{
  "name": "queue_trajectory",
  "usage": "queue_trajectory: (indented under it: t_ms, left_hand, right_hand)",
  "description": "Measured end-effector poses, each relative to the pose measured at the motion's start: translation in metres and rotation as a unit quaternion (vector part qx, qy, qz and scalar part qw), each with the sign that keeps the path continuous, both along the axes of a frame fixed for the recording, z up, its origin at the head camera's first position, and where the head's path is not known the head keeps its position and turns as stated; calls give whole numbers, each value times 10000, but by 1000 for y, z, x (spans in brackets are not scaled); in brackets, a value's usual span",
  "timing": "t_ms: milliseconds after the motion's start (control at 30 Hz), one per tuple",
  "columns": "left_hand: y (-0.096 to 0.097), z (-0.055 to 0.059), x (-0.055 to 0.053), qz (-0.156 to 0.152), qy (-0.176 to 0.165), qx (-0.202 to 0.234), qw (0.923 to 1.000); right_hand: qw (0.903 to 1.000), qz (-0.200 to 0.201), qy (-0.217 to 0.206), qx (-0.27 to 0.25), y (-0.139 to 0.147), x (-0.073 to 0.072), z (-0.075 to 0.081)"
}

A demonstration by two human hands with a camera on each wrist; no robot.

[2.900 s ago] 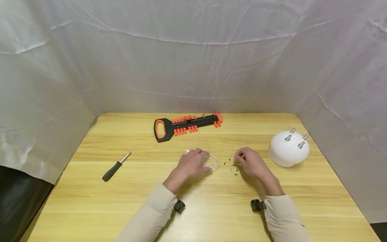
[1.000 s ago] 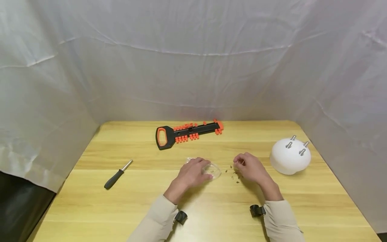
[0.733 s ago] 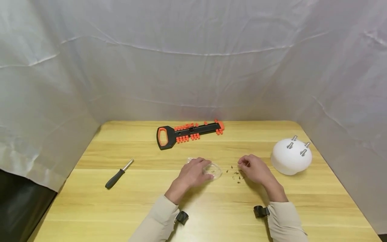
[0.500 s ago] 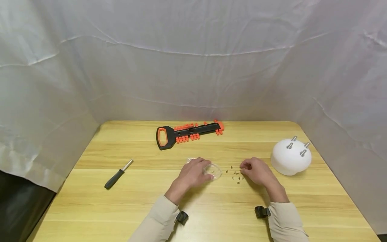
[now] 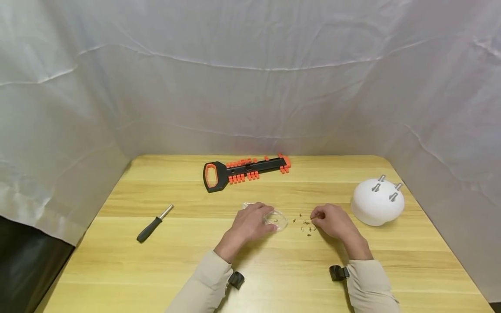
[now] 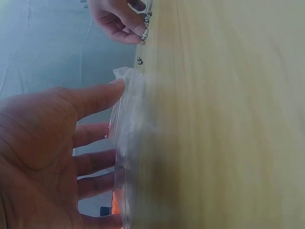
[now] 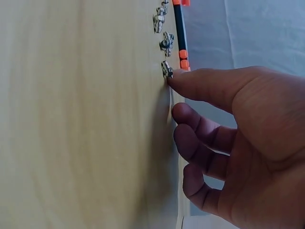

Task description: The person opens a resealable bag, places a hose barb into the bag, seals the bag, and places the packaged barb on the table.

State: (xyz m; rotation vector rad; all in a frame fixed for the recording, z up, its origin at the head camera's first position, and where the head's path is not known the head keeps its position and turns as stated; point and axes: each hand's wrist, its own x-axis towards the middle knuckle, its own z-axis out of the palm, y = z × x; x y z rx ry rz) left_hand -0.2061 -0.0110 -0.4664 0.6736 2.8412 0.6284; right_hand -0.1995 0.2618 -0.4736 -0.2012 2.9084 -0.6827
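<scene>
A clear plastic bag lies on the table, its mouth spread in an oval. My left hand holds it, thumb on the near side and fingers along the far side. One small brass-coloured metal piece shows within the bag. Several like pieces lie loose to its right. Beside them is my right hand, its fingers bent and the thumb tip stretched forward. In the right wrist view, the thumb tip is right at a metal piece; whether the fingers pinch it I cannot tell.
Farther back lies a black and orange long-handled frame with orange teeth along its edges. A dark-handled screwdriver rests at the left. At the right stands a white rounded object with metal prongs on top. Pale sheeting surrounds the table.
A metal piece now shows inside the bag, unlike in the oldest frame. My right hand has shifted slightly right and nearer since a second ago. The left hand keeps its hold.
</scene>
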Motion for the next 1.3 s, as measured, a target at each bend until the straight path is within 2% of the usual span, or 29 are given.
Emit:
queue_trajectory:
  t_ms: [367,733,933,1300]
  left_hand:
    - [2,-1,1,93,-9,-6,10000]
    - [2,0,1,133,-26,-35,9999]
    - [3,0,1,117,30,-80,9999]
    - [3,-1,1,86,118,-132,9998]
  right_hand:
    - [9996,271,-14,15,-8,2,2]
    - [9962,463,445,-593,-21,1,-1]
    - [9937,564,465,-853,-33,-1,0]
    - [9913,999,419,-744,-65,-4,3]
